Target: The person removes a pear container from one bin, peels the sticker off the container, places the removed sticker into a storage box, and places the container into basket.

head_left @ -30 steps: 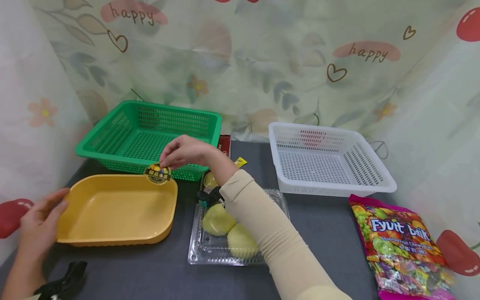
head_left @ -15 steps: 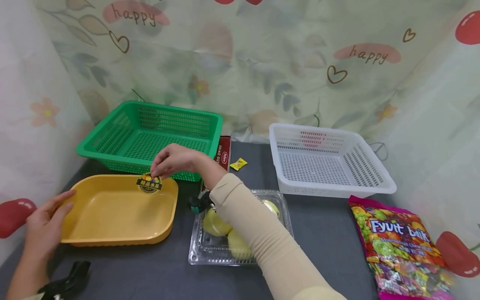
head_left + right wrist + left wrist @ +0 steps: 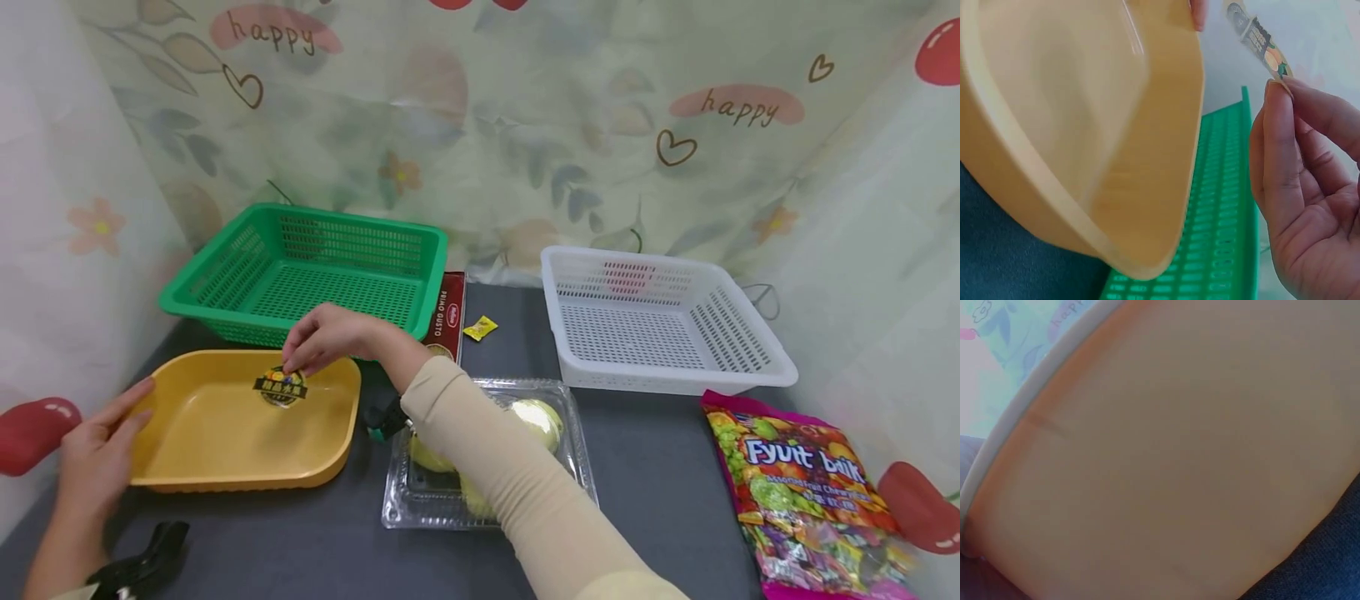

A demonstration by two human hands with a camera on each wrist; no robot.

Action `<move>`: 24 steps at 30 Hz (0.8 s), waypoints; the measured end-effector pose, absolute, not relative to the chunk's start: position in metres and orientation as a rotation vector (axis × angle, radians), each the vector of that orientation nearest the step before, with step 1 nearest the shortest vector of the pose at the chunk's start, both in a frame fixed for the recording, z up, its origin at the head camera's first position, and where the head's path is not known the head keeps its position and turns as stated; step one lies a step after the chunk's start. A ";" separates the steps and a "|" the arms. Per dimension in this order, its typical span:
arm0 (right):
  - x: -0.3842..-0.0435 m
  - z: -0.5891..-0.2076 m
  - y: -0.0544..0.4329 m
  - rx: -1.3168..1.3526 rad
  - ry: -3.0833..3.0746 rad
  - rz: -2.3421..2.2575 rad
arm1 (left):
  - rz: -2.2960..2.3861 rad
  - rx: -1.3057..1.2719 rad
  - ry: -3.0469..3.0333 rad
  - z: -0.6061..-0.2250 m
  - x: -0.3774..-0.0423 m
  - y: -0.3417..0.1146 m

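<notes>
My right hand (image 3: 333, 335) pinches a fruit label sticker (image 3: 280, 388) by its top edge, between thumb and fingertips. Black and gold with a fruit picture, the sticker overlaps the far part of a yellow plastic tray (image 3: 202, 429) in the head view. In the right wrist view the sticker (image 3: 1260, 39) hangs curled from the fingertips, apart from the tray wall. At the tray's left end my left hand (image 3: 97, 458) grips the rim, thumb on the inner side. The left wrist view is filled by the tray's wall (image 3: 1166, 456); that hand is hidden there.
Behind the tray stands a green basket (image 3: 300, 283); a white basket (image 3: 667, 379) is at back right. A clear plastic box (image 3: 577, 467) with pale green fruit lies under my right forearm. Nearby are a dark red packet (image 3: 448, 312), a yellow candy (image 3: 480, 327) and a candy bag (image 3: 810, 492).
My right hand has moved left and slightly nearer with the sticker, from the tray's far right corner to over its middle. The left hand keeps its hold on the rim.
</notes>
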State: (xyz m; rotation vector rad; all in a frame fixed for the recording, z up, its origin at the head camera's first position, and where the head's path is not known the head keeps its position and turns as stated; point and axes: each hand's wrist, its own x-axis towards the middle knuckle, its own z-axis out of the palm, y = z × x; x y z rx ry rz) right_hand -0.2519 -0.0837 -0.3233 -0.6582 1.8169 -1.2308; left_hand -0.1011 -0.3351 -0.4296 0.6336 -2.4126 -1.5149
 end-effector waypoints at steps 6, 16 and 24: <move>-0.247 -0.326 -0.093 -0.632 1.856 -1.253 | -1.504 0.666 -2.421 -0.429 -0.102 -0.333; -0.239 -0.334 -0.104 -0.645 1.857 -1.210 | -1.526 0.579 -2.410 -0.429 -0.100 -0.337; -0.236 -0.341 -0.111 -0.601 1.846 -1.214 | -1.509 0.617 -2.417 -0.430 -0.101 -0.336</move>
